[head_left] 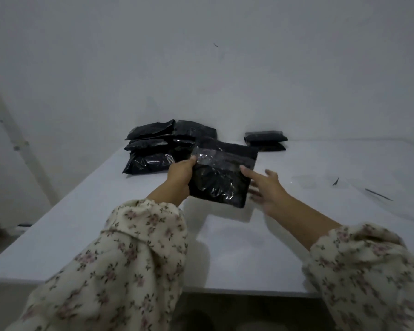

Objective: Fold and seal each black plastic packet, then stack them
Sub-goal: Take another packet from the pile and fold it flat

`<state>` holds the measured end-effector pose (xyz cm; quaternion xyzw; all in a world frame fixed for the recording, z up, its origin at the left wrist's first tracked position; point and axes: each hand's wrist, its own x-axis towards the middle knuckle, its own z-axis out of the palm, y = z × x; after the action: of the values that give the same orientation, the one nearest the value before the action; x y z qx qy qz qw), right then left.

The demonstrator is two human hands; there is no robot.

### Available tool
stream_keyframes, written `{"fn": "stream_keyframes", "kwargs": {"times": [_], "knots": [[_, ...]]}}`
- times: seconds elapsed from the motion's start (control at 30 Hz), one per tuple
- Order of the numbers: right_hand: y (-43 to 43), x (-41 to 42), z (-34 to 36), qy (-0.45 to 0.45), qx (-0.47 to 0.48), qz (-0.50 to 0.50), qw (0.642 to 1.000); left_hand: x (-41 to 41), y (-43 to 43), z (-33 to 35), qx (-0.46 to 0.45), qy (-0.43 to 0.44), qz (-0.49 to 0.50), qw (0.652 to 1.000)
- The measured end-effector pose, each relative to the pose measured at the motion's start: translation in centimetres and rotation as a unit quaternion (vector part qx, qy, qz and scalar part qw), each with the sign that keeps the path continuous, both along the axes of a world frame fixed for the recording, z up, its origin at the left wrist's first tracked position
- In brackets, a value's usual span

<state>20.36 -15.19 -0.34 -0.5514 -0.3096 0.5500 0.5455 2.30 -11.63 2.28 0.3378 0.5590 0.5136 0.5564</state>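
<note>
A black plastic packet is held up above the white table, its open flap end toward the far side. My left hand grips its left edge, thumb on top. At the packet's right edge my right hand is blurred, fingers spread and straight, the forefinger lying on the plastic. A heap of several unfolded black packets lies at the far left of the table. Two folded packets are stacked at the far right, against the wall.
Thin dark strips and a small scrap lie on the table's right side. A grey wall stands right behind the table. The table's front edge is just below my floral sleeves.
</note>
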Motion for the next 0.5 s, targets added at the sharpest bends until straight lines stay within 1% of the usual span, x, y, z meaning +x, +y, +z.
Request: {"fn": "stream_keyframes", "kwargs": {"times": [0.03, 0.07, 0.1, 0.17, 0.23, 0.3, 0.37, 0.43, 0.5], "knots": [[0.3, 0.2, -0.2, 0.069, -0.028, 0.028, 0.997, 0.7, 1.2, -0.6, -0.043, -0.064, -0.002, 0.997], [0.6, 0.3, -0.3, 0.117, -0.046, 0.057, 0.990, 1.6, 2.3, -1.2, -0.078, -0.108, -0.008, 0.991], [1.0, 0.5, -0.3, 0.147, -0.052, 0.077, 0.985, 2.7, 3.3, -1.7, -0.101, -0.137, -0.018, 0.985], [2.2, 1.3, -0.2, 0.160, -0.042, 0.064, 0.984, 5.0, 4.9, -2.5, -0.115, -0.155, -0.044, 0.980], [3.7, 3.0, 0.2, 0.174, -0.033, 0.003, 0.984, 7.2, 6.8, -3.0, -0.083, -0.144, -0.071, 0.984], [5.5, 5.6, 0.8, 0.179, -0.031, -0.087, 0.980, 9.4, 8.2, -3.0, -0.030, -0.106, -0.111, 0.988], [7.1, 8.6, 1.3, 0.176, -0.015, -0.162, 0.971, 11.8, 9.2, -3.0, 0.022, -0.050, -0.178, 0.983], [8.9, 11.7, 1.5, 0.177, 0.006, -0.243, 0.954, 14.1, 10.6, -3.8, 0.074, 0.058, -0.228, 0.969], [10.3, 14.0, 1.9, 0.151, 0.013, -0.327, 0.933, 16.0, 11.9, -5.1, 0.136, 0.219, -0.243, 0.935]]}}
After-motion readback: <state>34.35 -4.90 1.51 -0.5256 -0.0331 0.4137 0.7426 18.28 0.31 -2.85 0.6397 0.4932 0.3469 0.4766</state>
